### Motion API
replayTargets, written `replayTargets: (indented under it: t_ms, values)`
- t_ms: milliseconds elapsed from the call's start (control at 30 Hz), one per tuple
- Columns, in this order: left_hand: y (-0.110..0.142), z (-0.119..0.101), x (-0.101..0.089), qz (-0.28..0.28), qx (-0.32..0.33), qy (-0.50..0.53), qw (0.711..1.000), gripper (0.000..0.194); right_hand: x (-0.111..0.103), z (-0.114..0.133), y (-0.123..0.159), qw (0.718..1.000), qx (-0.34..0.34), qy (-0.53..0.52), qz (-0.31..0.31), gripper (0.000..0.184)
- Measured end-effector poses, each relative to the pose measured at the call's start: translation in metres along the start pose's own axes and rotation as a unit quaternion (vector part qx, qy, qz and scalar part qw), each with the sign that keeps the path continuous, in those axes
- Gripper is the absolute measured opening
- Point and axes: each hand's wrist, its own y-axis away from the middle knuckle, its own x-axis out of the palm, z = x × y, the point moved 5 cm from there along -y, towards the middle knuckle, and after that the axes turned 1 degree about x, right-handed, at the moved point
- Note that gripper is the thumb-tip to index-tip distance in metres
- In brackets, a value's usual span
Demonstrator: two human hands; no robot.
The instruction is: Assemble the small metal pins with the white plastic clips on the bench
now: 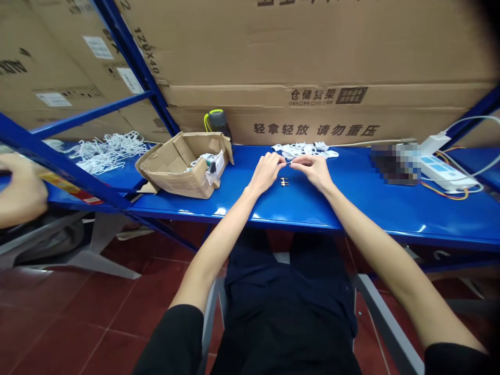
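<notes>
Over the blue tabletop, my left hand and my right hand meet with their fingertips close together. Both are closed in a pinch on a small white piece, mostly covered by the fingers; its kind is too small to make out. Just below the hands lie a few tiny brass-coloured metal parts. Behind the fingers sits a pile of flat white plastic pieces with round holes.
An open cardboard box with small items stands left, a dark bottle behind it. White wire-like pieces are heaped farther left. A power strip with cables lies right. Another person's hand shows at the left edge, past a blue post.
</notes>
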Motion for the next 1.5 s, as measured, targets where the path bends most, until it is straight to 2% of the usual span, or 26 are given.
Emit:
replayTargets:
  t_ms: [200, 433, 600, 767, 900, 1100, 1367, 1500]
  values:
    - [0.000, 0.001, 0.006, -0.002, 0.032, 0.007, 0.999, 0.032, 0.007, 0.005, 0.004, 0.999, 0.001, 0.025, 0.028, 0.045]
    - [-0.001, 0.005, -0.004, -0.049, 0.023, 0.028, 0.998, 0.031, 0.006, 0.016, 0.004, 0.999, -0.028, 0.028, 0.036, 0.049]
    - [0.000, 0.007, -0.003, -0.035, 0.036, 0.023, 0.998, 0.029, 0.006, 0.016, 0.004, 0.991, -0.049, 0.115, 0.036, 0.044]
    - [-0.001, 0.009, -0.002, 0.000, 0.019, -0.003, 1.000, 0.026, 0.010, 0.005, 0.002, 0.970, -0.053, 0.231, 0.049, 0.024]
    - [-0.001, 0.012, -0.003, 0.000, -0.016, -0.017, 1.000, 0.035, 0.021, -0.002, 0.000, 0.950, -0.059, 0.294, 0.091, 0.018]
    - [0.003, 0.022, -0.006, -0.023, -0.097, -0.029, 0.995, 0.050, 0.027, 0.006, 0.005, 0.935, -0.078, 0.318, 0.139, 0.025]
    - [0.010, 0.038, -0.007, -0.036, -0.186, -0.076, 0.979, 0.045, 0.024, 0.008, 0.006, 0.935, -0.065, 0.319, 0.140, 0.025]
    - [0.013, 0.043, -0.008, -0.025, -0.219, -0.108, 0.970, 0.039, 0.016, 0.001, 0.001, 0.936, -0.049, 0.330, 0.109, 0.029]
